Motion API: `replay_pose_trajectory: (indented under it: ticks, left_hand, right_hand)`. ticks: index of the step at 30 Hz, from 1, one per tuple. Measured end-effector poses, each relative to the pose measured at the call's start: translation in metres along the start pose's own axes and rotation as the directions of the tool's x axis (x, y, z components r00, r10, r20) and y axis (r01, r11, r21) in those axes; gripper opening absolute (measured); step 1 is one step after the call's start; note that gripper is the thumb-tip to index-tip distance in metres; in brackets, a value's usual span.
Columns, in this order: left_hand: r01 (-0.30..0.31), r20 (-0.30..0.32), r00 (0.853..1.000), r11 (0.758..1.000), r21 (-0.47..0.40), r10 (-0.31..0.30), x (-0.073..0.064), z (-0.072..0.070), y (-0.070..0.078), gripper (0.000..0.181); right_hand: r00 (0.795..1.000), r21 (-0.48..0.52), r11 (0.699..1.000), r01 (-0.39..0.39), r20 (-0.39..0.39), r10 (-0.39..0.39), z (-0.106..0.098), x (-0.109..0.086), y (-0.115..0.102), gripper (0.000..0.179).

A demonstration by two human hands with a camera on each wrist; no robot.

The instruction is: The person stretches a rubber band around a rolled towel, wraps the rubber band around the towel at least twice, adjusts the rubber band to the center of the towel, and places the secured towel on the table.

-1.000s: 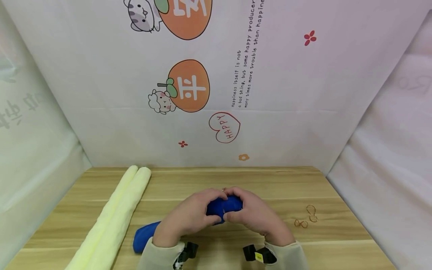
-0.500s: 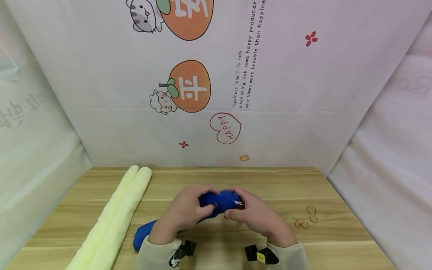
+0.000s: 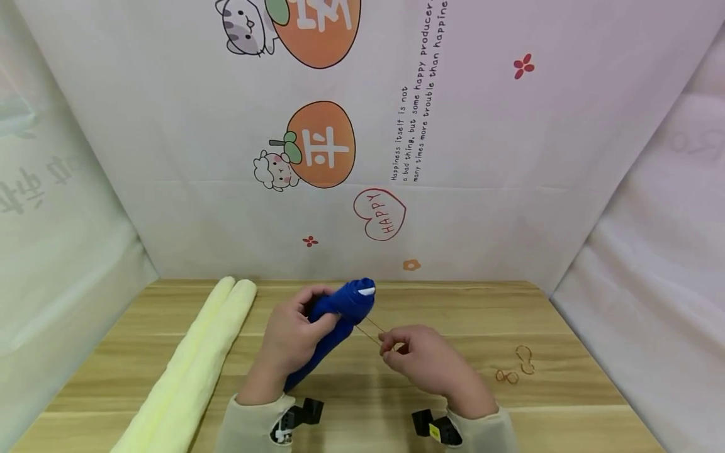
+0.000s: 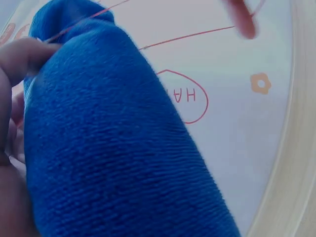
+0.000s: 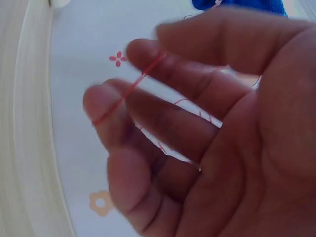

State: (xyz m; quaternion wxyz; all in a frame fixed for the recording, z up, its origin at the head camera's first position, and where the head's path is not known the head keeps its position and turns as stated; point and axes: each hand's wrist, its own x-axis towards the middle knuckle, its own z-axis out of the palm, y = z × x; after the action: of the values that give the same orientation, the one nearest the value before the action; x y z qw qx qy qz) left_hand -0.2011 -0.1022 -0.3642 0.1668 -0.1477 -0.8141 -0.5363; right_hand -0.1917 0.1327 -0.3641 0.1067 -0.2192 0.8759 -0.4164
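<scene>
My left hand (image 3: 291,333) grips a rolled blue towel (image 3: 325,346) near its far end, thumb laid over the roll. That end is raised and tilted away, with a small white patch (image 3: 367,291) on its tip. A thin reddish-brown rubber band (image 3: 368,336) runs in two taut strands from the towel's neck to my right hand (image 3: 427,362). In the right wrist view the rubber band (image 5: 131,89) is hooked over the curled fingers. Much of the towel (image 4: 118,143) fills the left wrist view, with the thumb at its narrowed part.
Two pale yellow rolled towels (image 3: 187,371) lie side by side on the left of the wooden table (image 3: 544,314). Loose rubber bands (image 3: 524,360) rest on the right. A white printed sheet (image 3: 464,220) stands behind the table, with white cloth at both sides.
My left hand has swung the towel's end up and away to the left. My right hand has left the towel and now pulls the rubber band out toward the right.
</scene>
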Motion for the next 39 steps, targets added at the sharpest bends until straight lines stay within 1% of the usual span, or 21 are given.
replay_pose_trajectory:
  ticks: [3, 8, 11, 13, 15, 17, 18, 19, 20, 22, 23, 24, 26, 28, 29, 30, 32, 34, 36, 38, 39]
  left_hand:
    - [0.052, -0.044, 0.998, 0.997, -0.054, -0.054, 0.002, -0.002, 0.001, 0.024]
    - [0.119, -0.127, 0.983, 0.988, -0.099, -0.131, 0.006, -0.005, 0.0, 0.024]
    - [0.136, -0.166, 0.974, 0.983, -0.124, -0.156, 0.007, -0.006, -0.001, 0.025]
    - [0.141, -0.175, 0.971, 0.981, -0.137, -0.164, 0.008, -0.006, -0.002, 0.025]
    - [0.142, -0.176, 0.97, 0.979, -0.146, -0.167, 0.008, -0.006, -0.002, 0.025]
    - [0.138, -0.174, 0.971, 0.979, -0.152, -0.164, 0.009, -0.005, -0.004, 0.025]
    - [0.135, -0.174, 0.971, 0.978, -0.157, -0.162, 0.009, -0.005, -0.004, 0.025]
    - [0.132, -0.173, 0.972, 0.978, -0.16, -0.16, 0.009, -0.004, -0.005, 0.024]
    - [0.132, -0.172, 0.972, 0.978, -0.16, -0.159, 0.009, -0.004, -0.006, 0.024]
    - [0.129, -0.171, 0.973, 0.978, -0.161, -0.157, 0.01, -0.003, -0.006, 0.024]
    - [0.132, -0.172, 0.972, 0.978, -0.159, -0.159, 0.01, -0.003, -0.006, 0.024]
    - [0.133, -0.173, 0.972, 0.978, -0.16, -0.16, 0.01, -0.003, -0.006, 0.024]
    - [0.14, -0.165, 0.972, 0.977, -0.159, -0.166, 0.01, -0.002, -0.007, 0.024]
    - [0.151, -0.15, 0.973, 0.977, -0.154, -0.174, 0.01, 0.0, -0.006, 0.023]
    - [0.155, -0.138, 0.975, 0.976, -0.15, -0.176, 0.01, 0.001, -0.006, 0.023]
    - [0.157, -0.124, 0.977, 0.977, -0.145, -0.175, 0.01, 0.003, -0.006, 0.022]
    - [0.156, -0.092, 0.982, 0.98, -0.122, -0.167, 0.009, 0.006, -0.005, 0.022]
    - [0.143, -0.061, 0.987, 0.985, -0.1, -0.15, 0.008, 0.009, -0.005, 0.022]
    - [0.123, -0.025, 0.992, 0.988, -0.097, -0.125, 0.007, 0.014, -0.005, 0.023]
    - [0.099, 0.009, 0.995, 0.989, -0.105, -0.099, 0.006, 0.019, -0.004, 0.023]
    - [0.09, 0.025, 0.996, 0.989, -0.114, -0.087, 0.006, 0.022, -0.004, 0.023]
  right_hand:
    - [1.0, -0.024, 1.0, 0.004, 0.003, -0.004, 0.0, 0.0, 0.001, 0.015]
    - [0.995, 0.021, 0.997, 0.079, 0.068, -0.08, -0.002, -0.002, 0.001, 0.01]
    - [0.988, -0.002, 0.992, 0.122, 0.096, -0.122, -0.003, -0.003, 0.0, 0.008]
    - [0.984, -0.011, 0.991, 0.135, 0.117, -0.132, -0.003, -0.003, -0.001, 0.01]
    - [0.979, 0.01, 0.99, 0.143, 0.144, -0.143, -0.001, -0.002, -0.002, 0.013]
    - [0.969, 0.051, 0.982, 0.18, 0.164, -0.186, -0.001, -0.002, -0.002, 0.019]
    - [0.959, 0.078, 0.973, 0.217, 0.169, -0.227, 0.0, -0.002, -0.002, 0.024]
    - [0.945, 0.102, 0.958, 0.268, 0.167, -0.282, 0.0, -0.002, -0.002, 0.027]
    - [0.924, 0.115, 0.936, 0.333, 0.158, -0.348, 0.001, -0.002, -0.003, 0.03]
    - [0.86, 0.119, 0.868, 0.483, 0.12, -0.495, 0.002, -0.002, -0.006, 0.037]
    - [0.822, 0.112, 0.826, 0.552, 0.095, -0.562, 0.003, -0.002, -0.009, 0.038]
    - [0.776, 0.104, 0.778, 0.62, 0.068, -0.627, 0.004, -0.002, -0.012, 0.04]
    - [0.682, 0.078, 0.681, 0.728, 0.011, -0.731, 0.007, -0.002, -0.02, 0.043]
    - [0.595, 0.039, 0.594, 0.804, -0.052, -0.802, 0.01, -0.003, -0.029, 0.042]
    - [0.545, 0.018, 0.545, 0.838, -0.082, -0.835, 0.011, -0.004, -0.035, 0.04]
    - [0.494, -0.009, 0.499, 0.867, -0.114, -0.862, 0.013, -0.005, -0.041, 0.038]
    - [0.401, -0.081, 0.419, 0.904, -0.175, -0.899, 0.016, -0.006, -0.053, 0.029]
    - [0.319, -0.169, 0.358, 0.918, -0.221, -0.922, 0.02, -0.008, -0.063, 0.018]
    - [0.248, -0.255, 0.312, 0.915, -0.255, -0.935, 0.023, -0.009, -0.071, 0.009]
    - [0.176, -0.357, 0.267, 0.895, -0.266, -0.948, 0.026, -0.008, -0.076, 0.011]
    - [0.154, -0.402, 0.257, 0.879, -0.271, -0.95, 0.028, -0.008, -0.077, 0.014]
